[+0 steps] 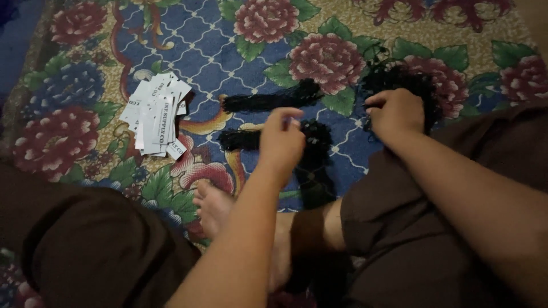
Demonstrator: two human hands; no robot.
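Here we pinch a small white tag in our left hand [282, 140] over the black strings [311, 165] mid-carpet [228, 51]; right hand [395, 114] clenches a tangled string pile [399, 80] near the right edge. White tags [155, 117] lie left, 2 string bundles [268, 101] between.

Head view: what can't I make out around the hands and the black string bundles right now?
- Left hand: its own fingers hide whatever it pinches; grip unclear.
- Right hand: covers the part of the tangled black string pile under it.
- Lower black bundle: its right end is hidden behind the left hand.
- White paper tags: overlapping, count unclear.
- Whole view: dim and soft.
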